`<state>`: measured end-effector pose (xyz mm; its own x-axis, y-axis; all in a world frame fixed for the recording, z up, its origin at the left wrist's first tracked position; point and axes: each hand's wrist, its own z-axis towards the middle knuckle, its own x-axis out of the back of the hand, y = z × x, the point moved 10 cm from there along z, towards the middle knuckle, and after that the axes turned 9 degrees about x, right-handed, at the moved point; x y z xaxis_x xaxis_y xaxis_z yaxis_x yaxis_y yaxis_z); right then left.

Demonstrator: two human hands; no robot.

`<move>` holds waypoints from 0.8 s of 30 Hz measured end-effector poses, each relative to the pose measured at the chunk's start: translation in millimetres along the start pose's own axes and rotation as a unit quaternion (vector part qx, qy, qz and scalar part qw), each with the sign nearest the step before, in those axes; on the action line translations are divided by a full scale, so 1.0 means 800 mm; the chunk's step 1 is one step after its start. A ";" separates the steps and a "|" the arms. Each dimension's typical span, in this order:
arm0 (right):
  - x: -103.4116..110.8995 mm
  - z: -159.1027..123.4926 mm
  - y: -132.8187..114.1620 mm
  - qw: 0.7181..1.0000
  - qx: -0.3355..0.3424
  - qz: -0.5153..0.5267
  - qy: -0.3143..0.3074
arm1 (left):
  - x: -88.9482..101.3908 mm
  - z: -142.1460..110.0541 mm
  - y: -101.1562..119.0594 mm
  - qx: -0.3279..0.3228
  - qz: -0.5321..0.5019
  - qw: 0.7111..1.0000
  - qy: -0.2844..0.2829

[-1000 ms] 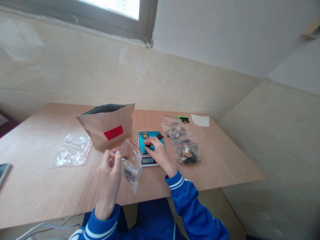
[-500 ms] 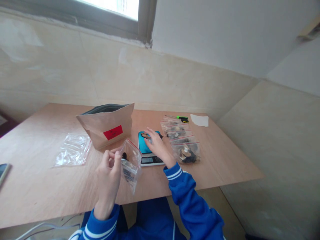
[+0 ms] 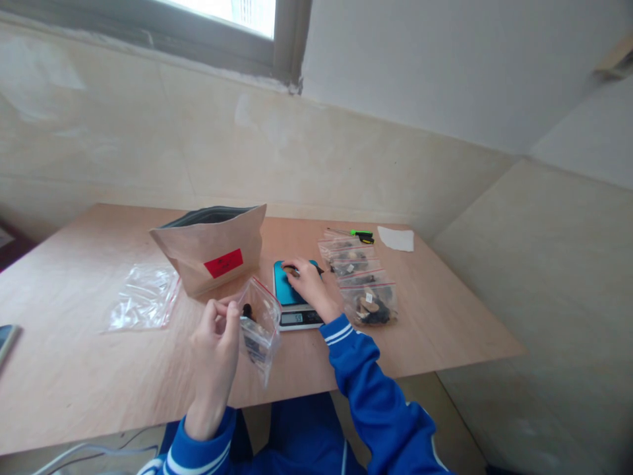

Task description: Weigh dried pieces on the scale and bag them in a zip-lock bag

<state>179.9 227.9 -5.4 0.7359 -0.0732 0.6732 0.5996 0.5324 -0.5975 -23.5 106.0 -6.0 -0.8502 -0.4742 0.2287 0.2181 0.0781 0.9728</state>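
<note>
My left hand (image 3: 215, 340) pinches the edge of a clear zip bag (image 3: 267, 307) with a red seal line; the bag's mouth gapes, and a few dark pieces lie inside. Over the blue platform of a kitchen scale (image 3: 284, 290) is my right hand (image 3: 307, 282), its fingers closed around a dried brown slice (image 3: 291, 270) with a dark rim. Part of another dark piece shows beyond that hand. The scale's small display is lit, its digits hard to read. My fingers cover much of the platform.
A brown paper pouch (image 3: 222, 241) with a red label stands open behind the left hand. Flat clear bags (image 3: 146, 297) lie left. Several filled zip bags (image 3: 370, 307) overlap at right, near a green-black screwdriver (image 3: 362, 233) and white paper (image 3: 396, 239). A phone-like device (image 3: 7, 340) sits far left.
My right hand's fingers have come down and closed around the brown slice on the scale. The left hand and its bag have hardly moved.
</note>
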 end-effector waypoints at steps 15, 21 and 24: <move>0.050 -0.029 0.044 0.996 -0.070 -0.032 0.040 | 0.004 0.000 0.000 0.001 0.001 1.000 0.011; 0.046 -0.036 0.070 0.994 -0.078 -0.023 0.067 | 0.002 -0.001 0.003 0.000 -0.015 1.000 0.003; 0.059 -0.033 0.040 0.994 -0.072 -0.006 0.082 | -0.001 -0.001 0.000 0.003 -0.013 1.000 -0.005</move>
<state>241.8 219.2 -4.2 0.7622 -0.2215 0.6083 0.6393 0.4053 -0.6535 -22.9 105.8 -6.2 -0.8601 -0.4680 0.2031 0.1923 0.0713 0.9787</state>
